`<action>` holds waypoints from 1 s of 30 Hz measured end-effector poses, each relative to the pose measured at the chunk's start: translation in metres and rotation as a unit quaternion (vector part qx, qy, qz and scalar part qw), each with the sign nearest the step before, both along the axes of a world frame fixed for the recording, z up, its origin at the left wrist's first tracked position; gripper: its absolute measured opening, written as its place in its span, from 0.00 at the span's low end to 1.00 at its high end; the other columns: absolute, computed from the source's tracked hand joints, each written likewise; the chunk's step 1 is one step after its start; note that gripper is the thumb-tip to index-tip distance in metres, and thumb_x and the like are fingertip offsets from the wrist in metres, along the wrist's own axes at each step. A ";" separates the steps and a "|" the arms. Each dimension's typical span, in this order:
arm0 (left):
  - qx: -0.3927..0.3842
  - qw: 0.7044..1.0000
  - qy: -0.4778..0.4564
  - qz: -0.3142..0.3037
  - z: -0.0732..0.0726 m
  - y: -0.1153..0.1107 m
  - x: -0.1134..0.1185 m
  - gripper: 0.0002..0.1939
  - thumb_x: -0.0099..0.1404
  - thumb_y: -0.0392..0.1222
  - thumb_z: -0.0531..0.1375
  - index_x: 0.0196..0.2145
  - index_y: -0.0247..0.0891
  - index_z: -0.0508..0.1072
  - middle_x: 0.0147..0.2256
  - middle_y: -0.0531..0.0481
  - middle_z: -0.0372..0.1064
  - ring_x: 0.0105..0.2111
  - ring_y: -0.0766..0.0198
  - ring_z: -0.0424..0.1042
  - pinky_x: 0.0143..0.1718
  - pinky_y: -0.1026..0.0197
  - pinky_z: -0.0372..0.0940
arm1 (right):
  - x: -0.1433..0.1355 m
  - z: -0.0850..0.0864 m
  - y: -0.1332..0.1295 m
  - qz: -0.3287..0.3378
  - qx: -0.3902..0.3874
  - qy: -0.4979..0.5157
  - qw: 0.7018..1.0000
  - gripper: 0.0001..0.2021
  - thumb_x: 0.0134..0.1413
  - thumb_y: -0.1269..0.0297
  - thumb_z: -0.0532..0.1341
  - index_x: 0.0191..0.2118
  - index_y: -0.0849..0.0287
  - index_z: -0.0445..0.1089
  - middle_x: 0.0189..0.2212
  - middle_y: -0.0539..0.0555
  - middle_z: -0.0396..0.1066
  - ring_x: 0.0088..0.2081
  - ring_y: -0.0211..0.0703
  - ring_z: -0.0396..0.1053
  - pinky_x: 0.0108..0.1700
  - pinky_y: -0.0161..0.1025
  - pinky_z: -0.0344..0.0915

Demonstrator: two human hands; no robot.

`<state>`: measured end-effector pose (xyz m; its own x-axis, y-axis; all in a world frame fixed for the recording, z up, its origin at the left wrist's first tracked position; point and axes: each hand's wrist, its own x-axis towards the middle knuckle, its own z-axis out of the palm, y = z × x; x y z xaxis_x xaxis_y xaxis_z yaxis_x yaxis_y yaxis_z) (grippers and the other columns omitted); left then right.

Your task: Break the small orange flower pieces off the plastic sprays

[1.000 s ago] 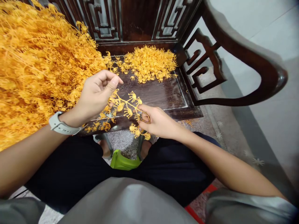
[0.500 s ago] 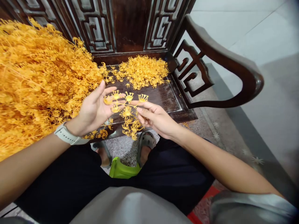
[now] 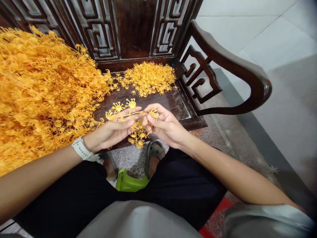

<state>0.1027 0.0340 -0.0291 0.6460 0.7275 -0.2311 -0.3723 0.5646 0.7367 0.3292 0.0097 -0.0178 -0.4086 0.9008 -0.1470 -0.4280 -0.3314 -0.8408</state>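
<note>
- Dark worktop [image 3: 170, 104] ahead.
- Right hand [image 3: 170, 130]: grip pinching a yellow sprig [image 3: 131, 104] over the worktop's near part.
- Left hand [image 3: 109, 133]: against the sprig; cannot tell whether its grip closes.
- Left, a heap [image 3: 49, 102]; beyond, a pile [image 3: 151, 79].

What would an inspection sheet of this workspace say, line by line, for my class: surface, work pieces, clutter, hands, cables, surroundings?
Surface: dark wooden seat, with yellow material lying on it.
Work pieces: branched yellow sprig at the hands; large yellow heap at left; smaller yellow pile toward the backrest.
Clutter: a few loose yellow pieces near the smaller pile.
Hands: right hand pinches the sprig; left hand has its fingers along the stem, grip unclear.
Cables: nothing seen.
Surroundings: curved armrest at right; green object between the legs.
</note>
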 end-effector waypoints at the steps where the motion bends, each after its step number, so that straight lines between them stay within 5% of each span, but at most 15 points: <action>1: -0.006 1.000 0.004 -0.002 0.000 0.000 0.000 0.27 0.66 0.33 0.73 0.61 0.41 0.78 0.62 0.41 0.77 0.58 0.56 0.78 0.57 0.61 0.73 | 0.000 0.001 0.000 -0.003 0.002 0.001 1.000 0.19 0.57 0.58 0.77 0.47 0.52 0.69 0.33 0.47 0.75 0.30 0.36 0.65 0.34 0.35 0.64; 6: -0.019 0.999 0.019 -0.020 -0.002 0.005 -0.005 0.26 0.63 0.31 0.74 0.59 0.42 0.81 0.59 0.43 0.79 0.47 0.62 0.80 0.49 0.64 0.75 | 0.004 0.005 0.001 -0.029 0.014 0.025 0.999 0.16 0.61 0.57 0.74 0.44 0.53 0.66 0.31 0.47 0.74 0.31 0.35 0.65 0.37 0.35 0.64; 11: -0.002 0.998 0.007 -0.055 -0.009 0.005 -0.003 0.26 0.67 0.44 0.74 0.62 0.44 0.80 0.54 0.42 0.79 0.38 0.64 0.76 0.41 0.62 0.75 | 0.008 0.006 0.000 -0.010 0.011 0.048 0.999 0.12 0.68 0.55 0.68 0.46 0.52 0.65 0.35 0.49 0.77 0.34 0.38 0.70 0.42 0.38 0.68; 16: 0.200 0.975 0.094 -0.010 0.001 0.003 0.012 0.18 0.75 0.53 0.67 0.58 0.46 0.84 0.34 0.48 0.76 0.32 0.63 0.71 0.35 0.61 0.70 | 0.001 0.001 -0.004 0.037 0.035 0.015 0.999 0.14 0.71 0.50 0.67 0.51 0.54 0.73 0.40 0.53 0.79 0.39 0.39 0.76 0.47 0.39 0.72; 20: 0.295 0.941 0.159 0.039 0.011 0.000 0.017 0.16 0.76 0.54 0.66 0.46 0.41 0.88 0.33 0.46 0.77 0.32 0.60 0.72 0.37 0.58 0.70 | -0.005 0.000 -0.006 0.050 0.105 -0.064 0.991 0.18 0.69 0.49 0.69 0.54 0.56 0.81 0.43 0.55 0.80 0.41 0.40 0.77 0.47 0.39 0.74; 24: 0.271 0.932 0.219 0.098 0.009 -0.002 0.012 0.18 0.72 0.55 0.70 0.33 0.37 0.84 0.31 0.48 0.77 0.33 0.61 0.72 0.38 0.60 0.68 | -0.009 0.003 -0.007 -0.031 0.174 -0.124 0.976 0.15 0.66 0.55 0.72 0.54 0.52 0.84 0.47 0.54 0.83 0.44 0.41 0.77 0.53 0.43 0.75; 27: 0.222 0.933 0.243 0.145 0.010 -0.002 0.012 0.22 0.69 0.59 0.71 0.30 0.36 0.81 0.30 0.49 0.74 0.32 0.63 0.68 0.36 0.62 0.65 | -0.011 0.000 -0.007 -0.107 0.203 -0.165 0.959 0.11 0.65 0.57 0.73 0.49 0.53 0.85 0.43 0.54 0.84 0.41 0.43 0.79 0.48 0.42 0.76; 30: 0.158 0.950 0.226 0.146 0.018 -0.007 0.016 0.24 0.65 0.61 0.73 0.28 0.36 0.79 0.29 0.49 0.72 0.32 0.62 0.67 0.38 0.61 0.65 | -0.009 -0.005 -0.004 -0.131 0.345 -0.241 0.898 0.05 0.69 0.64 0.70 0.44 0.56 0.84 0.38 0.54 0.84 0.41 0.43 0.79 0.48 0.43 0.73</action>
